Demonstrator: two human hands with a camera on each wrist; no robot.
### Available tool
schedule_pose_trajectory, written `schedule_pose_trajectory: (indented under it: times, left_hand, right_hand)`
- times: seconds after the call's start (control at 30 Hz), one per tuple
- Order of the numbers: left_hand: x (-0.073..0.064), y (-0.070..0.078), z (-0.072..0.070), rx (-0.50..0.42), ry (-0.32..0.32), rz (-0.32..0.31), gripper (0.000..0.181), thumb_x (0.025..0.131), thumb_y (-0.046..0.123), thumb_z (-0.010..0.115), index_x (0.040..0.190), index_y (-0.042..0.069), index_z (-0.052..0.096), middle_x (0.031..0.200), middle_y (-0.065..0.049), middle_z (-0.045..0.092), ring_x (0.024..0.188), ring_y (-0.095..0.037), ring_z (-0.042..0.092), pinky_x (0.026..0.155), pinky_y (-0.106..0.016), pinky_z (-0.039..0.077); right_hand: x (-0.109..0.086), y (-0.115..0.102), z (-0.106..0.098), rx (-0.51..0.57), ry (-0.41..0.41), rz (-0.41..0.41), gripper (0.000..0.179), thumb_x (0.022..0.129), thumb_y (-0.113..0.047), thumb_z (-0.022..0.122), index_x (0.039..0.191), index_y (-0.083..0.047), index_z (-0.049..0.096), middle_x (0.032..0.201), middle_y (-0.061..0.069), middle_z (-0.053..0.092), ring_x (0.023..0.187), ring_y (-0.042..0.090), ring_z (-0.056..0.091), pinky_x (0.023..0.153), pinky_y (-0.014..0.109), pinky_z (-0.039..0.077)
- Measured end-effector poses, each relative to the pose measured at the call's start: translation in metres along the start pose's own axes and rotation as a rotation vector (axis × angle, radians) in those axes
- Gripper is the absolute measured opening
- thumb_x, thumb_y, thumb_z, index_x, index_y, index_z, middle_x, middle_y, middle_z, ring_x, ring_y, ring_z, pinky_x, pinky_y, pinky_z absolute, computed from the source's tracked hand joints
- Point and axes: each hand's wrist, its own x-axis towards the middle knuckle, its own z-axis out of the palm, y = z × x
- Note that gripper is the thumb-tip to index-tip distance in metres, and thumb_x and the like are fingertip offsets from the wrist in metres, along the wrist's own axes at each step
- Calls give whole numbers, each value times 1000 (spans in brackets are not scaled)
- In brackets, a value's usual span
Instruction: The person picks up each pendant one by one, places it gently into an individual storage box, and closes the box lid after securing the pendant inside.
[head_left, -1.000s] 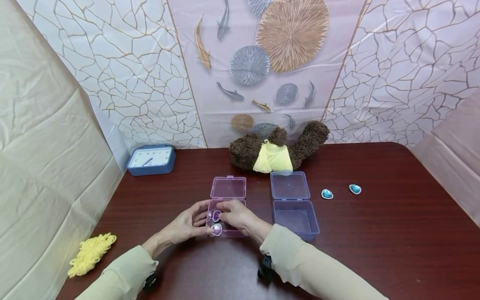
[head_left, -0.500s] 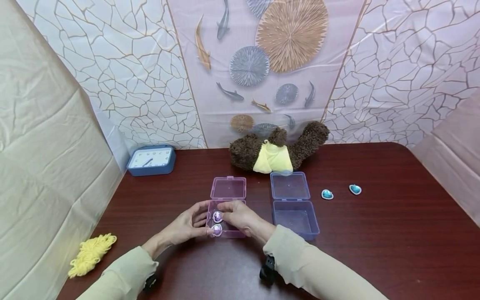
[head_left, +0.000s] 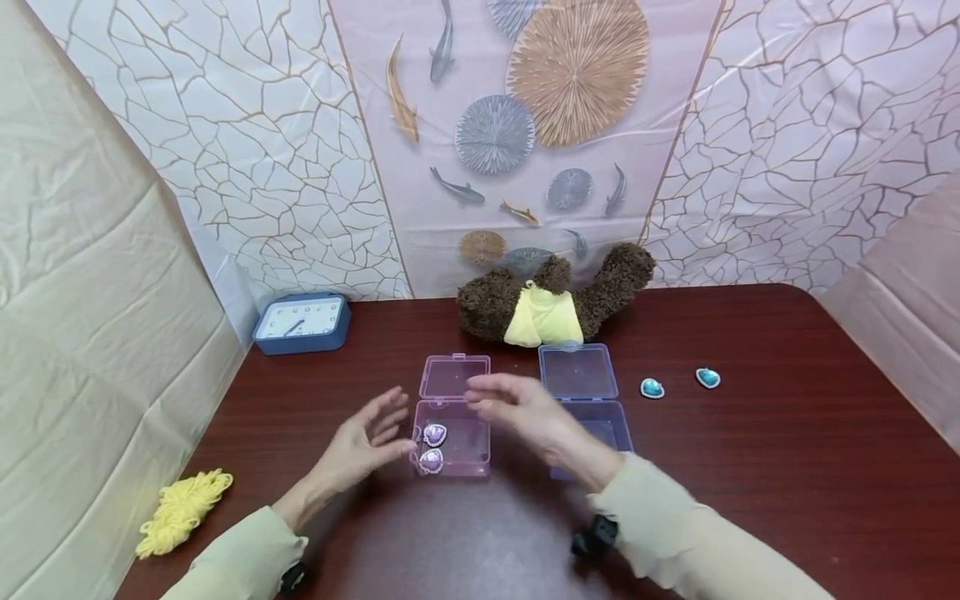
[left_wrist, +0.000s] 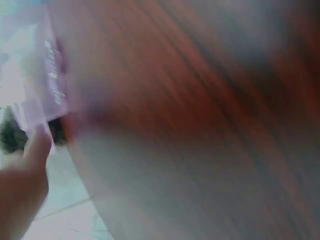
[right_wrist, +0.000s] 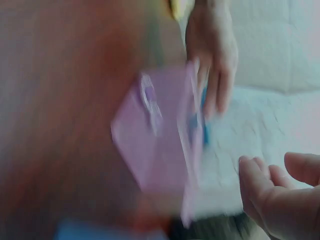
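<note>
Two purple heart-shaped gems with pearly white edging lie along the left side of an open pink plastic box (head_left: 472,468); the upper gem (head_left: 435,434) is just behind the lower gem (head_left: 431,461). My left hand (head_left: 360,443) is at the box's left wall, fingers relaxed, thumb tip close to the rim. My right hand (head_left: 528,417) hovers above the gap between the pink box and an open blue plastic box (head_left: 626,437), holding nothing and covering part of the blue box. In the right wrist view its fingers (right_wrist: 260,187) are loosely bent, away from the pink box (right_wrist: 160,165).
Two teal gems, one nearer (head_left: 652,388) and one farther right (head_left: 707,378), lie right of the blue box. A brown plush toy (head_left: 491,307) in yellow cloth lies behind the boxes. A blue clock (head_left: 318,337) stands at back left, yellow yarn (head_left: 183,512) at front left.
My right hand has let go of the upper purple gem and moved up and right out of the pink box. My left hand has drawn back slightly left from the box.
</note>
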Motion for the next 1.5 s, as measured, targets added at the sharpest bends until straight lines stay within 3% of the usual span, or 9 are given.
schedule_pose_trajectory:
  times: [0.1,0.17,0.3,0.4,0.57,0.67,0.83,1.3,1.5]
  left_hand:
    - [0,20,14,-17,191,87,67,80,-3,69,139,-2,37,137,-24,47,125,-36,48,103,-34,43]
    - [2,37,31,-41,220,116,65,80,-4,69,138,0,41,134,-20,51,123,-33,50,102,-30,44]
    - [0,57,81,-144,32,74,76,79,0,70,144,3,31,144,-17,41,131,-33,41,108,-33,38]
    - [-2,55,119,-222,-120,7,85,80,3,71,148,1,20,152,-18,26,138,-35,28,112,-40,29]
    - [7,38,157,-281,-145,-41,90,81,2,71,148,-4,11,155,-22,13,141,-38,16,115,-46,21]
    - [16,29,167,-255,-108,-49,92,81,2,72,148,-5,10,155,-23,10,142,-38,15,114,-46,21]
    - [28,19,175,-235,-60,-55,95,78,-1,73,148,-4,10,155,-22,11,141,-37,15,114,-46,22]
    - [36,7,185,-289,-43,-64,91,76,-12,68,147,-6,12,151,-28,18,139,-38,20,111,-43,28]
    - [37,9,186,-271,-33,-63,88,78,-8,70,147,-5,15,151,-27,21,139,-38,22,111,-44,30]
  right_hand:
    - [-13,-8,-40,48,57,-36,42,91,2,53,131,11,43,123,28,56,111,28,60,97,32,49]
    - [-22,-10,-68,79,116,-59,43,92,0,54,132,12,42,115,21,63,104,20,64,93,29,51]
    - [-38,0,-121,173,222,-108,28,93,0,55,120,5,53,95,0,70,90,8,67,86,23,55]
    - [-46,15,-151,200,273,-118,19,92,3,54,106,-7,61,88,-4,69,83,5,67,79,19,56]
    - [-51,37,-181,8,392,-52,23,90,1,57,94,-21,63,82,-10,65,75,0,64,70,16,56]
    - [-51,46,-190,-133,436,14,16,91,-5,60,105,-12,64,80,-13,61,73,-2,62,68,15,56]
    - [-45,55,-195,-245,427,82,44,91,-5,59,125,18,44,81,-12,60,72,-4,59,69,15,56]
    - [-34,66,-196,-549,413,99,32,87,1,61,112,20,54,89,21,65,66,-3,57,59,15,54]
    - [-32,65,-197,-599,412,118,28,86,0,63,108,17,55,84,18,65,64,0,57,57,16,54]
